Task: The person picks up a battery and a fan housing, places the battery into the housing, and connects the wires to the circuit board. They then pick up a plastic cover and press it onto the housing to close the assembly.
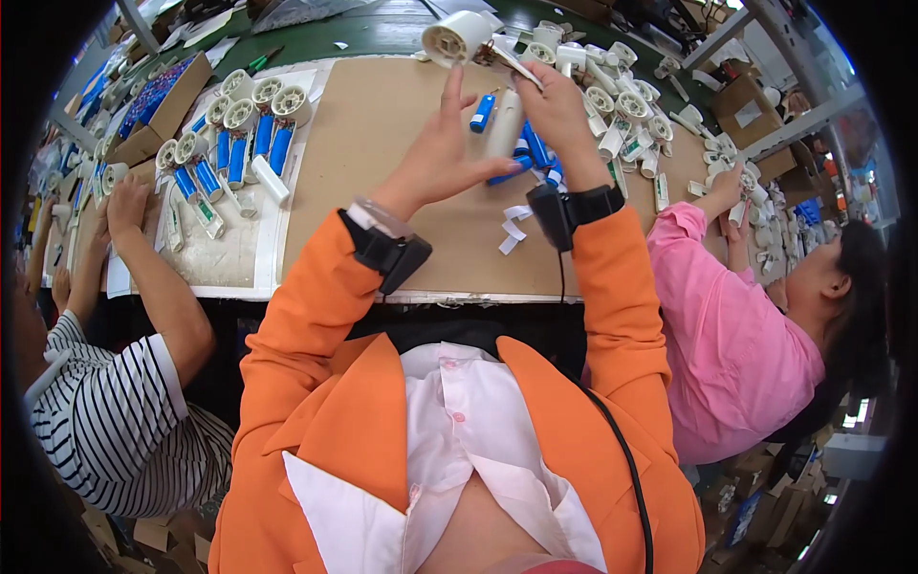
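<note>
My left hand (435, 153) is over the brown board with its thumb and index finger spread apart. Its index fingertip reaches the lower edge of a white round plastic housing (457, 38), touching or just in front of it. My right hand (559, 110) is closed on a slim white plastic piece (517, 67), which slants up toward the housing. Thin wires show between the two; whether they join them I cannot tell. Below and between my hands lie a white cylinder (505, 124), a blue battery cell (483, 114) and several more blue cells (535, 146).
White paper strips (513, 230) lie on the brown board (382, 253). Left of it are several white housings with blue cells (237, 115); right, a pile of white housings (626, 105). A person in stripes (124, 411) and a person in pink (732, 335) work at either side.
</note>
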The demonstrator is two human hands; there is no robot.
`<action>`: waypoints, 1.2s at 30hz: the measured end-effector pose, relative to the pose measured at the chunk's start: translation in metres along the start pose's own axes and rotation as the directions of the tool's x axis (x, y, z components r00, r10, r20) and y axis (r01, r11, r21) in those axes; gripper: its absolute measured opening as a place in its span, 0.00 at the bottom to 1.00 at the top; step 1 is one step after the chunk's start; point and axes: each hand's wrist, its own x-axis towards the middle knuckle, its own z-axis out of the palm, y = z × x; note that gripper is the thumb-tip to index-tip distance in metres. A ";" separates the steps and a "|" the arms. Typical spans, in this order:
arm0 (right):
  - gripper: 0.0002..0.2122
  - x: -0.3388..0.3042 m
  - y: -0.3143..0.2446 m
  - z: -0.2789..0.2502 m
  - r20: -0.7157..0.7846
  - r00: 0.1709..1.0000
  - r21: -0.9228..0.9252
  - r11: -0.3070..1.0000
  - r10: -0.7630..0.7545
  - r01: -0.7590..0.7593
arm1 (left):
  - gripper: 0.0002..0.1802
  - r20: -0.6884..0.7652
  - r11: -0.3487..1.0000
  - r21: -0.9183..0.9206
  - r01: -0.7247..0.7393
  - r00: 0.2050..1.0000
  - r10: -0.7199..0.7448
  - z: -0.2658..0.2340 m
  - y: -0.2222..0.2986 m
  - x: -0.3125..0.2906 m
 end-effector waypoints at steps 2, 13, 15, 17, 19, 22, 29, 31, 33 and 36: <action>0.13 -0.009 -0.011 0.009 0.045 0.996 0.166 0.983 0.071 -0.078 | 0.52 0.042 0.932 -0.287 0.223 0.974 -0.220 0.005 0.004 0.002; 0.17 -0.078 -0.014 0.040 0.578 0.687 0.470 0.508 0.441 -0.722 | 0.38 0.331 0.818 -0.359 0.451 0.880 -0.340 -0.045 -0.031 -0.030; 0.17 -0.089 -0.017 0.036 0.576 0.696 0.369 0.624 0.428 -0.689 | 0.33 0.259 0.917 -0.243 0.317 0.932 -0.253 -0.050 -0.036 -0.030; 0.17 -0.098 -0.017 0.033 0.573 0.720 0.145 0.817 0.391 -0.559 | 0.30 0.249 0.962 -0.095 0.255 0.942 -0.225 -0.049 -0.045 -0.028; 0.16 -0.108 -0.010 0.041 0.539 0.758 0.135 0.850 0.368 -0.509 | 0.25 0.243 0.973 0.205 0.104 0.958 -0.153 -0.046 -0.054 -0.028; 0.15 -0.120 0.000 0.044 0.461 0.825 0.102 0.905 0.326 -0.414 | 0.24 0.314 0.959 0.220 0.178 0.918 -0.243 -0.045 -0.049 -0.025; 0.12 -0.088 0.024 -0.001 0.244 0.969 -0.089 0.996 0.034 -0.012 | 0.24 0.437 0.949 0.115 0.295 0.842 -0.315 -0.048 -0.040 -0.023; 0.12 -0.087 0.039 0.000 0.268 0.962 -0.132 0.987 -0.050 0.088 | 0.24 0.505 0.954 0.029 0.300 0.819 -0.273 -0.049 -0.039 -0.022; 0.15 -0.085 0.043 0.004 0.327 0.918 -0.191 0.936 -0.224 0.296 | 0.25 0.518 0.959 -0.033 0.281 0.826 -0.224 -0.054 -0.046 -0.024; 0.15 -0.083 0.029 0.004 0.374 0.913 -0.279 0.919 -0.164 0.279 | 0.25 0.539 0.956 -0.151 0.253 0.832 -0.135 -0.059 -0.053 -0.027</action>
